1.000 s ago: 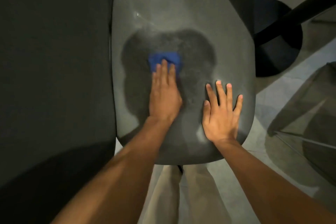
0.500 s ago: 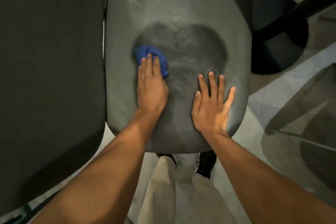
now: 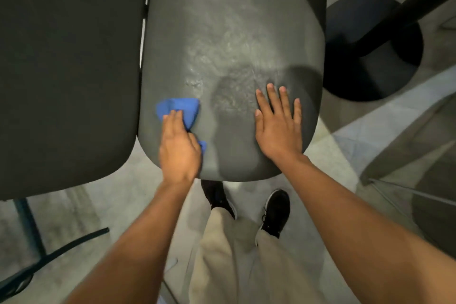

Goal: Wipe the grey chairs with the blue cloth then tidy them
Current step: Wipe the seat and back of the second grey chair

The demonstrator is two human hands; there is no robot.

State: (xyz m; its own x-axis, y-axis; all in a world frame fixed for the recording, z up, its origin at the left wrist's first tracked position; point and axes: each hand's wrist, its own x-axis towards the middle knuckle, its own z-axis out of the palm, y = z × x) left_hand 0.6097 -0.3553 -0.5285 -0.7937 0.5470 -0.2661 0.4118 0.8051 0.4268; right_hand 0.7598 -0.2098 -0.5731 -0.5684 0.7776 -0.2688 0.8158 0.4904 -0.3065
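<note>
A grey chair seat (image 3: 229,32) fills the upper middle of the head view, with pale wipe streaks down its centre. My left hand (image 3: 179,148) presses the blue cloth (image 3: 181,110) flat onto the seat's front left corner; part of the cloth is hidden under my palm. My right hand (image 3: 278,126) lies flat with fingers spread on the seat's front right part, holding nothing.
A second, darker chair seat (image 3: 66,69) sits close on the left, its thin legs (image 3: 29,229) below. A black round table base (image 3: 372,49) with a pole stands at right. A glass-like surface (image 3: 419,155) is at far right. My shoes are under the seat's front edge.
My left hand has slid the cloth from the seat's middle leftward and toward the front corner. My right hand has stayed flat on the right side. The view has tilted down.
</note>
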